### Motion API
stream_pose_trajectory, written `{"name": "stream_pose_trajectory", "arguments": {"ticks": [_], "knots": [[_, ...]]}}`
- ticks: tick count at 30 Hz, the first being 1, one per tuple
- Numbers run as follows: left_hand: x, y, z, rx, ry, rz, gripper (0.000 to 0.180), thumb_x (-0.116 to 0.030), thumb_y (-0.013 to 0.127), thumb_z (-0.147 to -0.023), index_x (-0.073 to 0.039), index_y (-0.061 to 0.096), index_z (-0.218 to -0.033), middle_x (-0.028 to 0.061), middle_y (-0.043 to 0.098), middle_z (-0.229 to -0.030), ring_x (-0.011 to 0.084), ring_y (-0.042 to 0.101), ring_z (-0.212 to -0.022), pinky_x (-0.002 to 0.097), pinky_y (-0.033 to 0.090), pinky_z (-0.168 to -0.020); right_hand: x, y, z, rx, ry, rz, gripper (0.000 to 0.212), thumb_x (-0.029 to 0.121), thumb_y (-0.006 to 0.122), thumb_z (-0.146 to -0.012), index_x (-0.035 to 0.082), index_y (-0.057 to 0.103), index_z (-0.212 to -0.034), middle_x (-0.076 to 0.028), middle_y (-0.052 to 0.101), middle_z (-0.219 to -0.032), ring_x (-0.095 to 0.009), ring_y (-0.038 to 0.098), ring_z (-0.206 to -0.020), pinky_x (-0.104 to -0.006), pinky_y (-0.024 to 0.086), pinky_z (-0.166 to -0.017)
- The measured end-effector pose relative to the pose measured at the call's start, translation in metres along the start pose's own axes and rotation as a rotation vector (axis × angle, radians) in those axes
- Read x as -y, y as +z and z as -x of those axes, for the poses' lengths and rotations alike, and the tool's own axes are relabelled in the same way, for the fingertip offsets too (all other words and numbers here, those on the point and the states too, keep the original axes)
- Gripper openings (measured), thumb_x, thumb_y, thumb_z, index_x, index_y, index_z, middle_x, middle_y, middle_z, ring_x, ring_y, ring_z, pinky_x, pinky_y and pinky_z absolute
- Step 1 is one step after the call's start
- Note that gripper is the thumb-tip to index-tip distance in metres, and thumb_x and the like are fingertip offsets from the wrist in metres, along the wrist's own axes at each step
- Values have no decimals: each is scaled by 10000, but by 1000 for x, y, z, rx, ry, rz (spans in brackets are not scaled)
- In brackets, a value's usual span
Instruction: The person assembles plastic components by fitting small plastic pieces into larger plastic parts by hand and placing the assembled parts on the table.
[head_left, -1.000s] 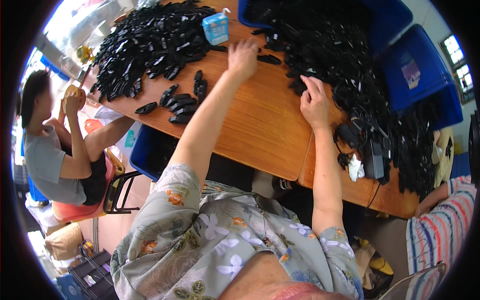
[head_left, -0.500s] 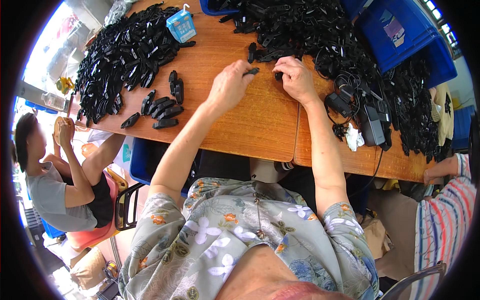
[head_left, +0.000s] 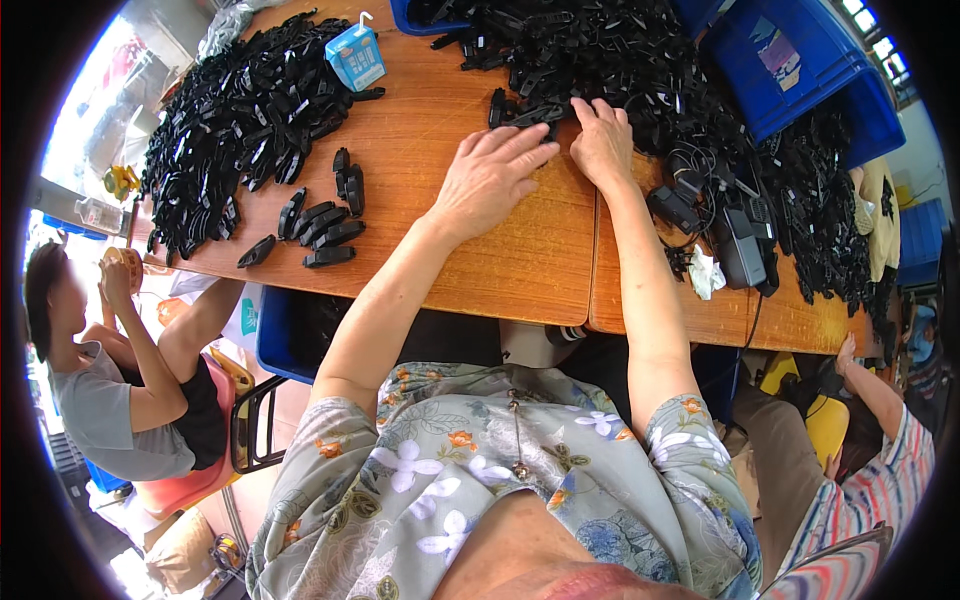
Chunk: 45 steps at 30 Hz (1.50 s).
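Two forearms point(head_left: 393, 290) stretch forward: left hand point(head_left: 486, 182) palm-down, fingers point(head_left: 522, 143) spread, seemingly empty; right hand point(head_left: 603, 148) bent, grip unclear

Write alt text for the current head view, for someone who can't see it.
A person's left hand, fingers outstretched, and right hand are at the near edge of a heap of small black parts on a wooden table. Another black heap lies left, beside a blue drink carton; a blue bin is at upper right.
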<state>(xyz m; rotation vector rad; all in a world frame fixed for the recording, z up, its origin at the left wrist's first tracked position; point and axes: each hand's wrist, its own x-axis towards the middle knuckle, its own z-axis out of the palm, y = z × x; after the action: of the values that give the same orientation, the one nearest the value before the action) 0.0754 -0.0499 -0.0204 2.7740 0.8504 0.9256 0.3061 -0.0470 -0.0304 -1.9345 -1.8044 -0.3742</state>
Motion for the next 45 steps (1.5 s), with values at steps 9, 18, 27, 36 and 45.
{"name": "stream_pose_trajectory", "arguments": {"ticks": [9,18,27,36,45], "knots": [[0,-19,12,80,-55,310,410,-73,715,-885,-126,714,-1291,98,666,-1361,305,609,-1267,419,432,-1124,4,-15,21,67,16,-487,376,14,620,-910,19,678,-1281,-159,649,-1291,-381,622,-1186,-432,523,-996],[21,-38,16,86,-278,374,447,-45,807,-805,-51,720,-1243,125,705,-1255,292,664,-1156,390,560,-956,25,-39,37,113,-52,-184,231,214,689,-964,59,749,-1124,-107,713,-1041,-312,691,-984,-449,572,-827],[16,-34,18,101,-359,557,348,-11,784,-809,-19,749,-1154,142,737,-1065,262,706,-966,379,566,-892,39,-47,39,196,116,-809,313,128,748,-907,43,720,-1207,-114,705,-1003,-269,686,-882,-382,564,-811],[-11,-44,58,21,-213,309,315,-22,758,-819,-57,773,-1132,138,697,-1012,337,642,-995,432,525,-920,23,-67,41,322,-13,-431,249,171,771,-875,32,751,-1080,-145,731,-1078,-322,695,-978,-402,547,-894],[-18,-38,59,-32,-367,381,412,-1,760,-827,-37,720,-1235,127,721,-1100,320,678,-1029,396,548,-926,46,-86,43,432,-20,-920,228,83,770,-836,10,783,-1051,-135,739,-1031,-307,704,-944,-378,553,-850]]}}
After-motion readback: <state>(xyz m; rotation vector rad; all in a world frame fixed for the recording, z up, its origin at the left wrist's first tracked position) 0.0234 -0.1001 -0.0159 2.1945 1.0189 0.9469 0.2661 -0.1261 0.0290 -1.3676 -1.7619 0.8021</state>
